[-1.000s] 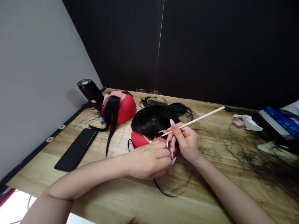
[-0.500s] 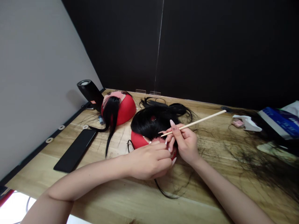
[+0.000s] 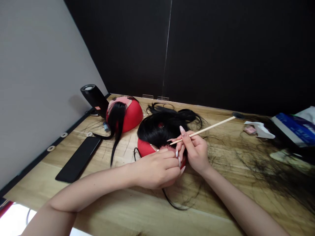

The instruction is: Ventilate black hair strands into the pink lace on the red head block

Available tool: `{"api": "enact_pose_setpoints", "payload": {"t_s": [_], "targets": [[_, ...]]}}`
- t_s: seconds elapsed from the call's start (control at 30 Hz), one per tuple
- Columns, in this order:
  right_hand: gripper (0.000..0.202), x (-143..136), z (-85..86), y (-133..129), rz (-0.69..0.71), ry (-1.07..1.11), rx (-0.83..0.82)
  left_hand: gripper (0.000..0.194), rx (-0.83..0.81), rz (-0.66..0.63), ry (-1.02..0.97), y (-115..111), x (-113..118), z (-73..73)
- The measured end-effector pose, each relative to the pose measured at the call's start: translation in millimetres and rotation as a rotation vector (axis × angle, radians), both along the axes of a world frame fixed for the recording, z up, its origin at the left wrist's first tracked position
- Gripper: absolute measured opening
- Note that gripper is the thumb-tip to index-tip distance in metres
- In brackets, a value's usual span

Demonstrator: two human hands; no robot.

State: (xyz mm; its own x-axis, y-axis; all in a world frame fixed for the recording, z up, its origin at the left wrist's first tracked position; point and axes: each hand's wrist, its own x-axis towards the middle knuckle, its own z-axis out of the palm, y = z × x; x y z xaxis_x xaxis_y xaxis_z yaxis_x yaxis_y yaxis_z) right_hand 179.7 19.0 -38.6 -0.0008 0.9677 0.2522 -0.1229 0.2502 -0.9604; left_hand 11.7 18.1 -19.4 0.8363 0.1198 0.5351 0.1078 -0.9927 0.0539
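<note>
Just in front of me a red dome-shaped wig block [image 3: 144, 148] carries a mass of black hair [image 3: 154, 129], with a pink patch of cap [image 3: 169, 149] at its near side. My right hand [image 3: 195, 152] pinches a thin wooden stick [image 3: 211, 127], like the handle of a wig-ventilating needle. The stick's near tip meets the hair's edge by the pink patch; any hook is too small to see. Curled over the block's near side, my left hand [image 3: 157, 168] is closed. A lock of black hair [image 3: 171, 201] trails out below it, though the fingers' grip is hidden.
A second red wig block [image 3: 134, 114] with black hair stands behind to the left, beside a black cylindrical speaker [image 3: 94, 100]. A black phone [image 3: 78, 159] lies at left. Loose hair [image 3: 265, 170], a crumpled tissue [image 3: 263, 129] and a blue packet [image 3: 292, 126] are at right.
The stick's near tip has shifted very slightly and its far end is a touch lower. The fingertips of both hands have parted a little. Otherwise the hands keep their places.
</note>
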Motion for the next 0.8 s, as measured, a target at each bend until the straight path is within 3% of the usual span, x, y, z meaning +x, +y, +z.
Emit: {"api": "enact_pose_setpoints", "payload": {"t_s": [0.17, 0.43, 0.8], "targets": [[0.039, 1.1, -0.5, -1.0, 0.029, -0.020, 0.012, 0.025, 0.005, -0.001, -0.023, 0.1, 0.2, 0.4], [0.038, 2.0, 0.3, -2.8, 0.076, -0.009, 0.021, 0.030, 0.148, -0.078, -0.132, 6.1, -0.3, -11.4], [0.036, 6.5, -1.7, -3.0, 0.161, -0.034, 0.038, 0.035, 0.188, -0.113, -0.225, 9.2, 0.4, -11.6]]}}
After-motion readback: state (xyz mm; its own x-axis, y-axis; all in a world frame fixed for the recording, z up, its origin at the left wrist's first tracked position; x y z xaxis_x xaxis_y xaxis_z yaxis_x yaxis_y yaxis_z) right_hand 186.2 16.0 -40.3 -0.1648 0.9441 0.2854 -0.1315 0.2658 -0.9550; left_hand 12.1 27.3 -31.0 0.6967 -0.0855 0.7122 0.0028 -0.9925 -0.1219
